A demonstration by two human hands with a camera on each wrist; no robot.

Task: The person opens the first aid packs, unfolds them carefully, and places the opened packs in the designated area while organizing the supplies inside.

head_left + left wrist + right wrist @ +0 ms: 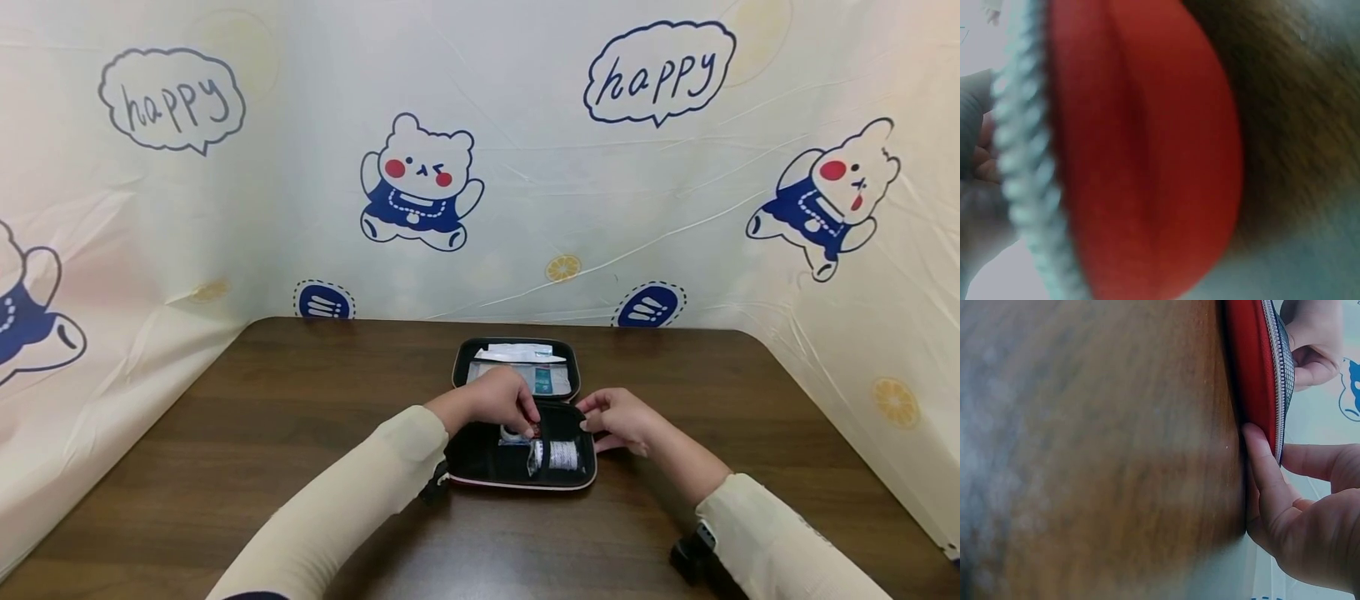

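Note:
An unfolded zip case (491, 477), black inside with a red outer shell (1252, 369) and a metal zipper, lies on the table. My left hand (501, 398) reaches down into its near half, fingers curled and pinching a small clear packet (513, 440) with a bit of red by the fingertips. Part of that packet is hidden under the hand. Beside it, a wrapped white bandage roll (561, 455) sits under a black strap. At the case's right edge, my right hand (618, 419) grips the rim between thumb and fingers. The left wrist view is blurred, filled by the red shell.
The far half of the case (573, 371) holds white packets (517, 352) and a clear pouch (555, 380) with a teal patch, in a mesh pocket. The brown wooden table (315, 375) ends at a printed curtain (525, 192) behind and at both sides.

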